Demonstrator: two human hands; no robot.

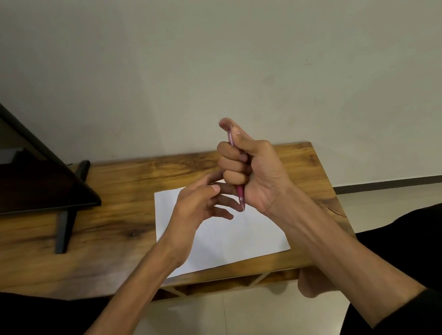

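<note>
Above the white sheet of paper [225, 241] on the brown wooden table [108, 227], the right hand [254, 168] has its fingers wrapped round a slim pink plastic pen [240, 194]. The pen is upright, tip pointing down, with the thumb pressed on its top end. The left hand [194, 208] hovers beside the tip, fingers loose and spread, holding nothing; whether one touches the pen I cannot tell. The sheet looks blank, so I'd say the pen is only being readied and the writing is yet to come. A dark flat screen [13, 169] on a black stand sits well off to the left.
</note>
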